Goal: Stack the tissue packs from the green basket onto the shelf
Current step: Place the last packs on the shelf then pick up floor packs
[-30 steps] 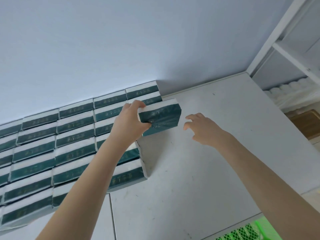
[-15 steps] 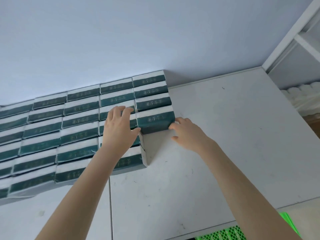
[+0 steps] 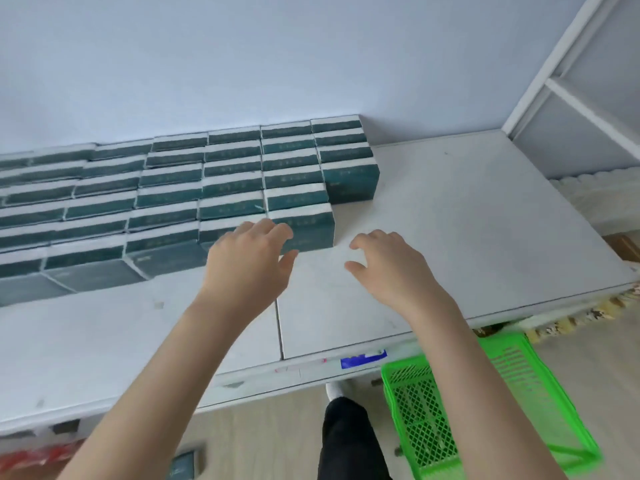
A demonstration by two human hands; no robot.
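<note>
Several rows of dark green and white tissue packs (image 3: 173,192) cover the left and middle of the white shelf (image 3: 467,237), against the wall. The rightmost column ends in one pack (image 3: 349,181) standing apart from my hands. My left hand (image 3: 247,261) hovers with relaxed fingers in front of the nearest pack (image 3: 311,226) and holds nothing. To its right, above bare shelf, my right hand (image 3: 388,265) has spread fingers and is empty too. The green basket (image 3: 519,386) sits on the floor at the lower right, and what shows of it looks empty.
A white shelving unit (image 3: 571,95) stands at the right. A rug with a fringed edge (image 3: 588,313) lies beyond the shelf's right end. My dark trouser leg (image 3: 349,441) and a shoe are below. Red items (image 3: 31,455) and one small green pack (image 3: 183,465) lie at the lower left.
Both hands let go of the pack set at the right end of the rows and drew back toward me. The view tilted down, bringing the basket and floor into sight.
</note>
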